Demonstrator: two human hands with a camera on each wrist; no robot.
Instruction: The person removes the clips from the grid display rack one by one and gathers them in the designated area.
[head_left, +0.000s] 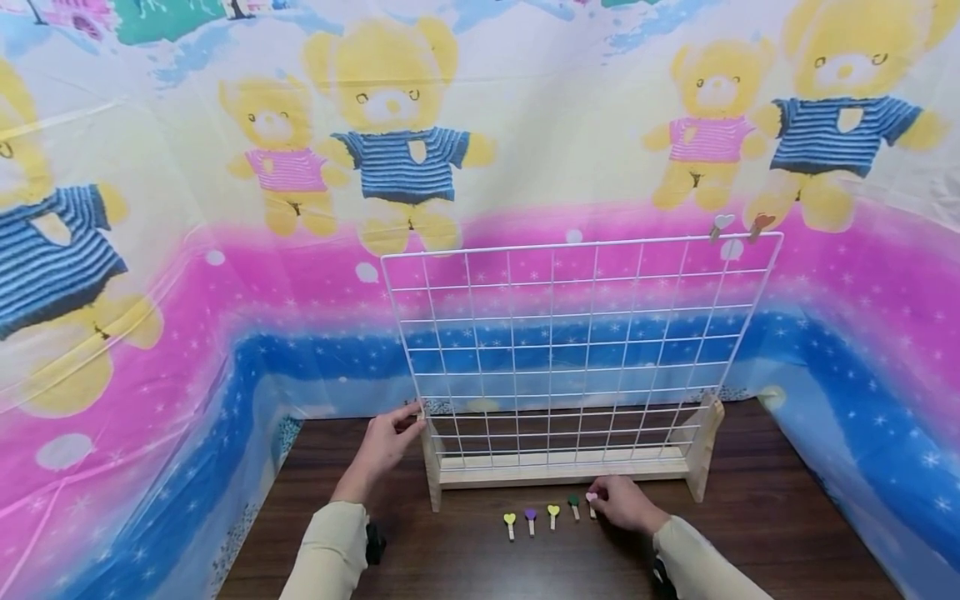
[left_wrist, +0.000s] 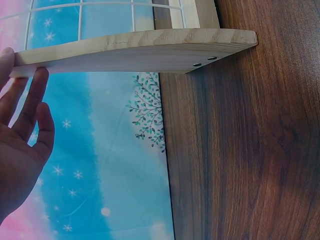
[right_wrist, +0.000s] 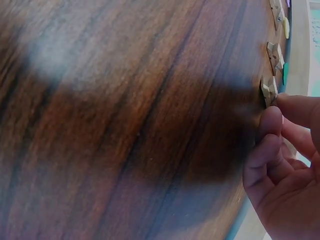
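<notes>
A white wire grid rack (head_left: pixel 510 249) stands upright in a wooden base (head_left: pixel 562 477). My left hand (head_left: pixel 384 443) holds the upper end of its left wooden side post (left_wrist: pixel 140 47), with fingers on both faces. At the rack's front, my right hand (head_left: pixel 626 505) pinches a small wooden clothespin (right_wrist: pixel 269 91) topped with a pink heart (head_left: pixel 592 497), low over the table. Left of it in a row lie more heart clothespins: green (head_left: pixel 574 502), yellow (head_left: pixel 553 511), purple (head_left: pixel 531 516) and another yellow one (head_left: pixel 510 520).
A white heart clothespin (head_left: pixel 723 222) and a reddish-brown one (head_left: pixel 762 222) are clipped on the rack's top bar at the right. The dark wood table (head_left: pixel 450 567) ends just behind the rack, against a bear-printed cloth (head_left: pixel 540 150) that also hangs along both sides.
</notes>
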